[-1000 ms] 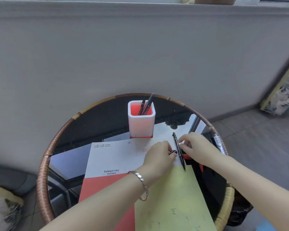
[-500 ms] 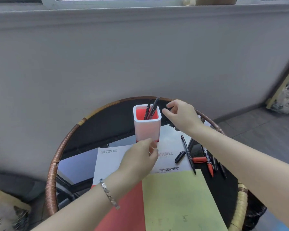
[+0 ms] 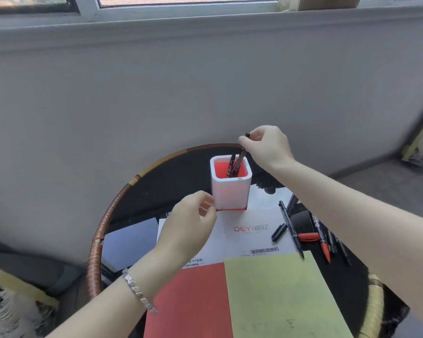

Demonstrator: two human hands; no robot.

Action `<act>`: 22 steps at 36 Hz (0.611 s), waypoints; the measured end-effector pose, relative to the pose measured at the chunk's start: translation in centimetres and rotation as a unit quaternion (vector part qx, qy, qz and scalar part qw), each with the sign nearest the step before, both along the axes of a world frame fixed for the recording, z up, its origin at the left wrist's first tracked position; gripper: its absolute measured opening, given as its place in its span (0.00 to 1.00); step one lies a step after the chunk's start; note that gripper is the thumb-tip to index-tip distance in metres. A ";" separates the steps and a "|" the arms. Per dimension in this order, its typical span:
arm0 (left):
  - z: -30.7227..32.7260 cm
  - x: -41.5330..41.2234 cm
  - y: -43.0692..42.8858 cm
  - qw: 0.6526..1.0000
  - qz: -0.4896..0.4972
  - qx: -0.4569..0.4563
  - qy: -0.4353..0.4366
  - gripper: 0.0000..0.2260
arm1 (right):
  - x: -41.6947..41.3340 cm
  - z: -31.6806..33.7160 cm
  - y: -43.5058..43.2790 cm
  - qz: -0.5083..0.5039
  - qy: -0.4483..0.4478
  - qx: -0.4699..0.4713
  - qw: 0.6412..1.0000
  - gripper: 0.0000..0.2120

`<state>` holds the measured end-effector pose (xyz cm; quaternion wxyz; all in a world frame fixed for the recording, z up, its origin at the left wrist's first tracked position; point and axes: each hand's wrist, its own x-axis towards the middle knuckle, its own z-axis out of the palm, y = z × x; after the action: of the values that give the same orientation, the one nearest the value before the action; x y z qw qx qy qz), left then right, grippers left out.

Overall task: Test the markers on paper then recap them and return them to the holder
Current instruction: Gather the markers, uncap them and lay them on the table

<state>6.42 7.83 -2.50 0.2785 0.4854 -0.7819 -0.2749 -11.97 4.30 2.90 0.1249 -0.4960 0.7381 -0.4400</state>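
Three sheets lie nearest on the round counter [image 3: 96,252]: one yellow-green sheet [image 3: 279,296], one red sheet [image 3: 191,301] on its left, and one white printed sheet [image 3: 249,235] beyond them. The left hand [image 3: 188,230], one bracelet [image 3: 138,292] at its wrist, hovers over the white sheet just beside the holder, fingers loosely curled and holding nothing.

One uncapped black marker [image 3: 291,230] lies across the white sheet's right edge, with one loose black cap [image 3: 279,232] beside it. To their right lie a red cap [image 3: 308,237] and a cluster of markers [image 3: 327,245], at least three; blur hides the exact count.

Farther back stands one white holder [image 3: 231,191] with a red inside. Two markers show in it: one dark marker [image 3: 231,164] leaning free, and a second marker [image 3: 240,158] whose top the right hand [image 3: 266,147] pinches between thumb and fingertips.
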 end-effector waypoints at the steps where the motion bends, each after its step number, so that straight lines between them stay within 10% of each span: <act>1: 0.1 -0.1 0.0 1.000 -0.001 -0.016 0.017 0.08 | -0.1 0.8 0.8 0.000 -0.013 -0.051 0.999 0.09; 6: 1.1 -1.4 0.6 0.990 -0.009 -0.093 0.104 0.17 | -0.3 3.7 5.6 0.029 -0.100 -0.214 0.971 0.08; 15: 1.3 -4.2 2.3 0.982 -0.104 -0.155 0.034 0.14 | 0.2 0.7 10.1 0.091 -0.319 -0.097 0.938 0.09; 22: 0.2 -4.8 4.0 0.985 -0.140 -0.105 0.004 0.12 | 0.2 -2.3 11.1 0.107 -0.315 -0.001 0.943 0.08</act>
<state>1.58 11.84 -2.28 0.2901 0.3383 -0.8654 -0.2292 -11.78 15.44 0.64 0.3970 -0.4080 0.6030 -0.5588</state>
